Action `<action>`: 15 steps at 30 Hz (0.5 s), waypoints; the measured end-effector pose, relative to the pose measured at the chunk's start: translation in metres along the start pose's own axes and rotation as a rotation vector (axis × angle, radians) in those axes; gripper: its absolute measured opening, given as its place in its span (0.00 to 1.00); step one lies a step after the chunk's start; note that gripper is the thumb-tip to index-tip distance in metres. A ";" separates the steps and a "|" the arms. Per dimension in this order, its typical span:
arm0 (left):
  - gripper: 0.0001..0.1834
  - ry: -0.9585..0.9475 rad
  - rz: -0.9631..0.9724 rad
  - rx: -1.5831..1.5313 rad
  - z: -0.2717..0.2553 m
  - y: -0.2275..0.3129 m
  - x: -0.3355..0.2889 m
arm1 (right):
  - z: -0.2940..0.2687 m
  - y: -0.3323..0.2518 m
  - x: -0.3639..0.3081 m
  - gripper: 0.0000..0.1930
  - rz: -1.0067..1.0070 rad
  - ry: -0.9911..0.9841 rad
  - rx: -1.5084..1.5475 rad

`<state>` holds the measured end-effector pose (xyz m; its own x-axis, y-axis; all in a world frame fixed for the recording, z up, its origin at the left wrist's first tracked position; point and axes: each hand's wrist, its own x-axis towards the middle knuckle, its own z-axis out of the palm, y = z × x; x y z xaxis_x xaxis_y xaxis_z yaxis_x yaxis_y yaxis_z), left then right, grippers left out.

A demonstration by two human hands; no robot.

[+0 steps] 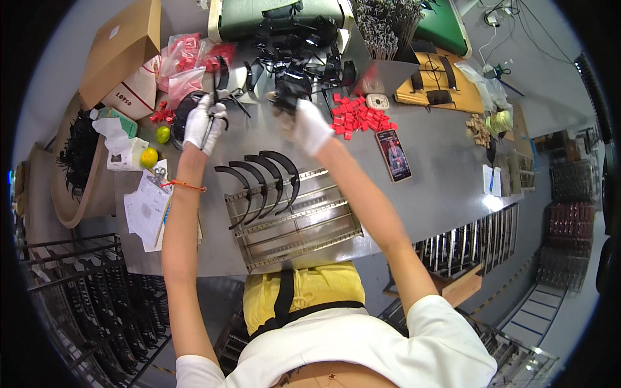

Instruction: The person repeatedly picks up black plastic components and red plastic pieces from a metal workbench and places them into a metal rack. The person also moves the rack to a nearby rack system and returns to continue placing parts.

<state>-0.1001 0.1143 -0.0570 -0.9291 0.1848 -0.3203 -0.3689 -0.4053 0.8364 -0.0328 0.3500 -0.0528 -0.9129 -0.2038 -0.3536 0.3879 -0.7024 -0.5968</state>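
Observation:
My left hand (202, 126), in a white glove, is closed around a dark slim tool with curved handles, perhaps pliers or scissors. It is beside a round black container (187, 107). My right hand (309, 127), also gloved and smeared by motion, is closed on a small black plastic piece (283, 102) at the near edge of a heap of glossy black parts (301, 68). Between my forearms lies a slotted metal rack (297, 223), with several curved black strips (272, 171) standing side by side in its left part.
Red clips (359, 118) are piled right of the heap, near a phone (393, 155). Papers with a clipboard (150, 204) lie left of the rack. An open cardboard box (123, 52), red-filled bags (186, 55) and a yellow board (440, 81) stand farther back on the metal table (446, 197).

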 end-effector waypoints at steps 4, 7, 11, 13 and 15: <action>0.18 0.189 0.032 0.230 -0.018 -0.005 -0.012 | -0.047 -0.020 -0.083 0.18 -0.007 0.193 -1.099; 0.15 0.136 0.122 0.555 -0.029 -0.022 -0.008 | -0.065 0.001 -0.105 0.22 0.095 0.177 -1.445; 0.14 0.223 0.113 0.122 -0.043 -0.044 0.000 | -0.077 0.023 -0.101 0.23 0.012 0.212 -1.549; 0.13 0.316 0.067 0.030 -0.048 -0.049 0.003 | -0.077 0.027 -0.096 0.22 0.004 0.193 -1.594; 0.12 0.244 0.130 0.393 -0.052 -0.052 0.002 | -0.074 0.032 -0.091 0.22 -0.037 0.239 -1.659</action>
<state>-0.0845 0.0893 -0.1245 -0.9630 -0.0794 -0.2574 -0.2554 -0.0337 0.9662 0.0724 0.3966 -0.0925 -0.9461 0.0058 -0.3238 0.2151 0.7587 -0.6149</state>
